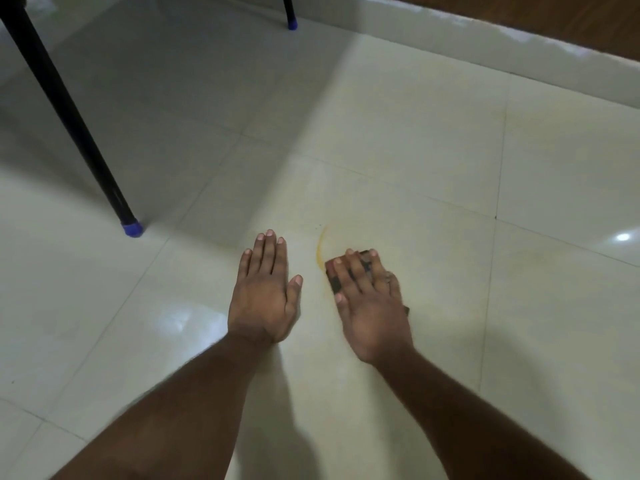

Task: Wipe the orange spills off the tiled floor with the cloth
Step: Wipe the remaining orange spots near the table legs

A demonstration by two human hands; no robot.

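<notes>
A thin curved orange streak (pixel 320 247) marks the pale tiled floor (pixel 415 161) just left of my right hand. My right hand (pixel 370 306) lies flat with spread fingers on a dark patterned cloth (pixel 335 284), pressing it to the tile; only the cloth's edges show between and beside the fingers. My left hand (pixel 265 292) rests palm down on the bare floor a short way to the left, fingers together, holding nothing. A faint yellowish smear lies on the tiles to the right of the cloth.
A black chair leg with a blue foot cap (pixel 131 228) stands to the left of my hands. A second capped leg (pixel 292 24) is at the top. A white skirting ledge (pixel 519 53) and brown wood run along the upper right.
</notes>
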